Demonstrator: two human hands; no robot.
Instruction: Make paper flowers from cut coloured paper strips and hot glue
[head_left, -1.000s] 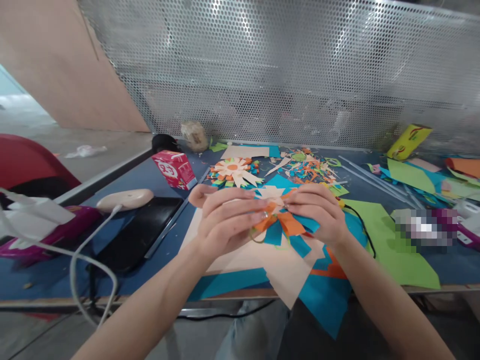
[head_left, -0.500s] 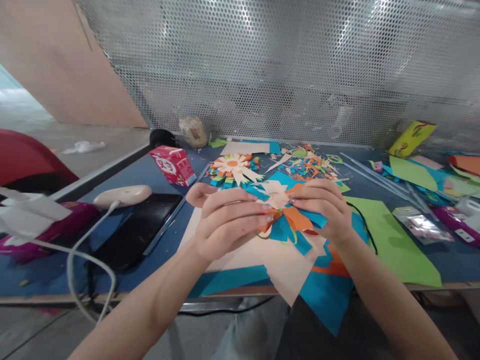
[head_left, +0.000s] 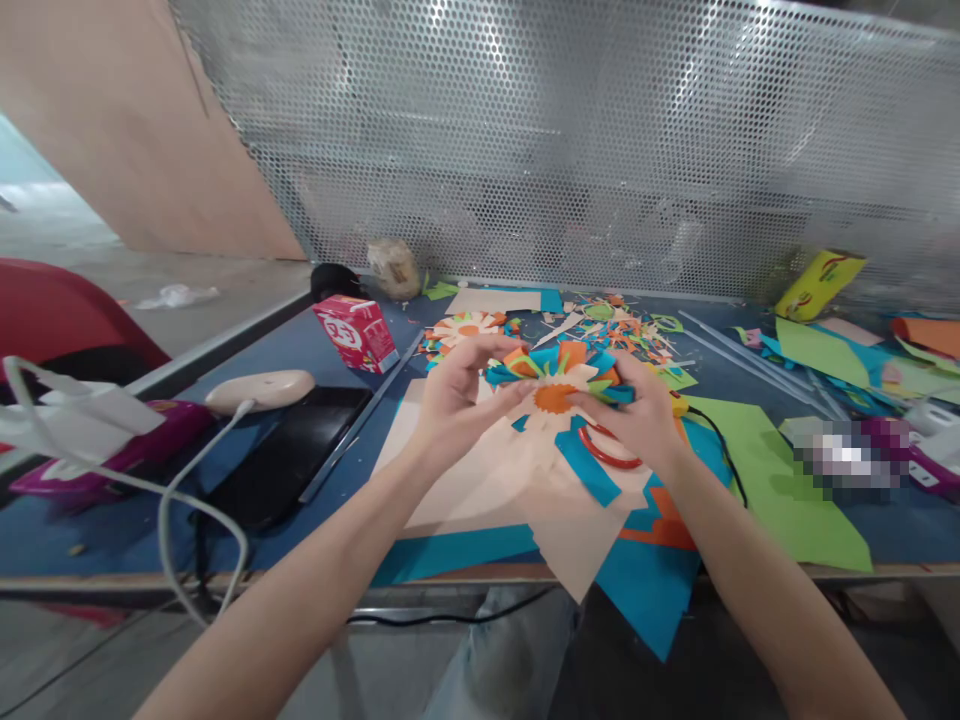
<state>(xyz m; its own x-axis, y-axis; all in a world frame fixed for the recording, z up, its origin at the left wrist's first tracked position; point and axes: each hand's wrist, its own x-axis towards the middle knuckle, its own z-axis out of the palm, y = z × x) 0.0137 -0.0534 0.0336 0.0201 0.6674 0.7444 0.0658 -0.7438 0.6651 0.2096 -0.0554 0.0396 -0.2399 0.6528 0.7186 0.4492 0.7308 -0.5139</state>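
Observation:
A layered paper flower point(head_left: 553, 397) with an orange scalloped centre, cream petals and blue, green and orange strips is held between both hands above the sheets. My left hand point(head_left: 466, 395) grips its left side, thumb on the front. On the right side, my right hand point(head_left: 637, 405) pinches the flower, thumb near the orange centre. Just below my right hand lie red scissor handles point(head_left: 611, 450), partly covered. Behind my left hand sits a second paper flower point(head_left: 469, 328), partly hidden. Cream paper point(head_left: 450, 490) lies under my hands.
A pink box point(head_left: 356, 335), black phone point(head_left: 296, 450) and white cable point(head_left: 184, 480) are on the left. Paper scraps point(head_left: 615, 328) lie at the back. Green paper point(head_left: 787, 490) and a yellow box point(head_left: 819, 285) are on the right, before a perforated metal panel point(head_left: 525, 150).
The flower has been turned and lifted, so its orange centre now shows. Both hands have shifted to its sides, thumbs on the front. The red scissor handles are now more visible.

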